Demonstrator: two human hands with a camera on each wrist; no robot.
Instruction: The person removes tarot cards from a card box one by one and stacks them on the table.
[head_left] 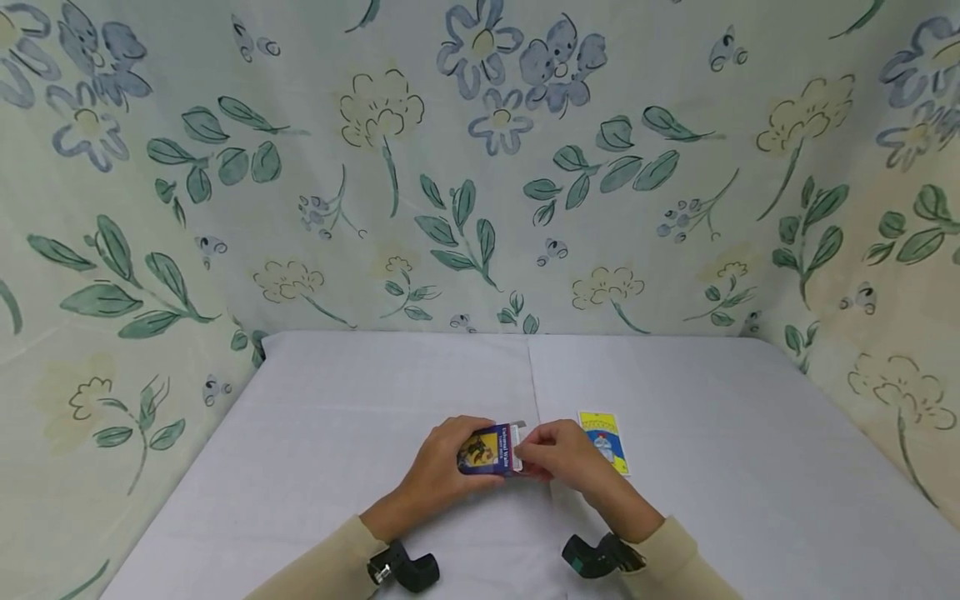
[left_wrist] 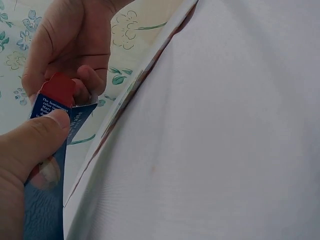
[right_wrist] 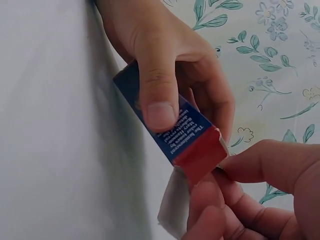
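Note:
A dark blue tarot card box (head_left: 480, 451), lettered "Universal Waite" beside a yellow picture, lies in my left hand (head_left: 444, 460). The thumb is pressed along one side of the box, fingers round the other. Its end facing right is open, with a red side flap (right_wrist: 204, 156) standing out and a pale flap (right_wrist: 175, 202) hanging beside it. My right hand (head_left: 564, 452) is at this open end, thumb and fingers pinching its edge. What lies inside the box is hidden. In the left wrist view the right fingers curl behind the red flap.
To the right of the right hand, a yellow and blue card (head_left: 604, 442) lies on the white-covered table (head_left: 360, 392), partly behind that hand. Flower-patterned cloth (head_left: 465, 208) hangs behind the table and at both sides.

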